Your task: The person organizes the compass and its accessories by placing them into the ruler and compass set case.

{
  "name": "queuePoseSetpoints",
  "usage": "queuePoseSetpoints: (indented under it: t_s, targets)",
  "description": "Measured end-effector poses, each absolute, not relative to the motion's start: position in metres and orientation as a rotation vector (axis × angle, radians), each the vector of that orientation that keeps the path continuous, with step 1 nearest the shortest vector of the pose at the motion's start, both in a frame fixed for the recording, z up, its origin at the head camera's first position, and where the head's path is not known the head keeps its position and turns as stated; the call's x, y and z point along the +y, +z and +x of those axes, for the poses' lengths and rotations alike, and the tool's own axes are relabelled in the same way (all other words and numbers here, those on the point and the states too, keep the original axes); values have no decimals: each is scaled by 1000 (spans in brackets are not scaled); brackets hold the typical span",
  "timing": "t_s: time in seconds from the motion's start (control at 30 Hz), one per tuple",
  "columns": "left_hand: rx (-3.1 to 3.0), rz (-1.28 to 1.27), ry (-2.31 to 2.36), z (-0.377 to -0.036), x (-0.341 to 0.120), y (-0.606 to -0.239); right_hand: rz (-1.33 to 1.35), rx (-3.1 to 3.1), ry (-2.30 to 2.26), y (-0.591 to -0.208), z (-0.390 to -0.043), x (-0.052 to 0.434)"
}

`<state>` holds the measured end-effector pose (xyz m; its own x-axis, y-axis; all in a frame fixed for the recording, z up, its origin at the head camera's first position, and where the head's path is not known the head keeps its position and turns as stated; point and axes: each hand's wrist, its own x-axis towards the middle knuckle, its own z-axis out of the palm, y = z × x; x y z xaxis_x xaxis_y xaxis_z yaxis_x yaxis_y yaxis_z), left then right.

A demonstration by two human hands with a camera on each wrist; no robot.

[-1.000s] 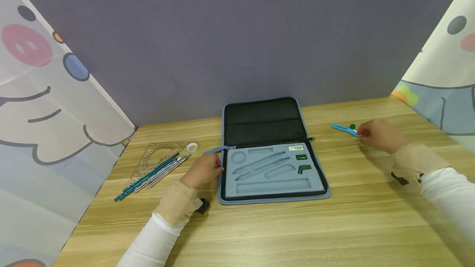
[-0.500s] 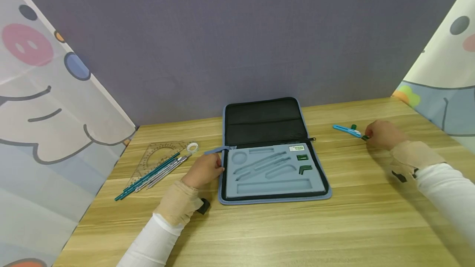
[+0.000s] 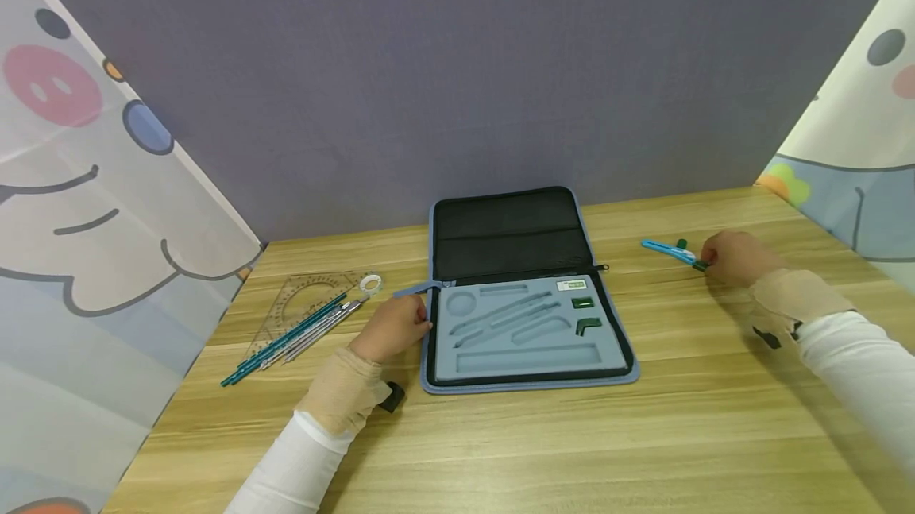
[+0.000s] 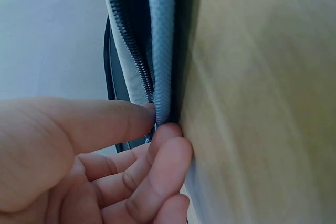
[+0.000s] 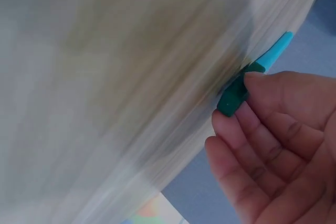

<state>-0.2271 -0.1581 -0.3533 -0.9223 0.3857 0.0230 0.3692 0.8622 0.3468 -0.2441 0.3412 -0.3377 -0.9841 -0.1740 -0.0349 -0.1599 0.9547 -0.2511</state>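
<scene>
1. Since a second ago, the right hand [image 3: 736, 260] has drawn back slightly toward 3 o'clock, so the green piece [image 3: 700, 264] at its fingertips now shows beside the blue tool [image 3: 665, 250].
2. Right hand: fingers loosely curved, the fingertips [image 5: 252, 85] touching the green piece on the table [image 3: 500, 450]; a firm pinch cannot be told.
3. Left hand [image 3: 391, 329] has not shifted; thumb and fingers [image 4: 168, 150] pinch the left edge of the open case [image 3: 622, 375].
4. Judged from this, the green piece is being picked out, at about 2 o'clock from the case.
5. Pencils [image 3: 286, 339], a protractor [image 3: 300, 295] and a tape roll [image 3: 369, 284] lie at 9 o'clock.
</scene>
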Motion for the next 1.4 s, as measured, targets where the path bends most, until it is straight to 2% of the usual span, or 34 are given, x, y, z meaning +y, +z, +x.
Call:
queuePoseSetpoints:
  t_s: [0.6, 1.4]
  targets:
    - [2992, 620, 535, -228, -159, -355, -376, 3045, -381, -338, -248, 326]
    - [3004, 622, 514, -227, -158, -354, -718, 3021, -411, -328, -243, 249]
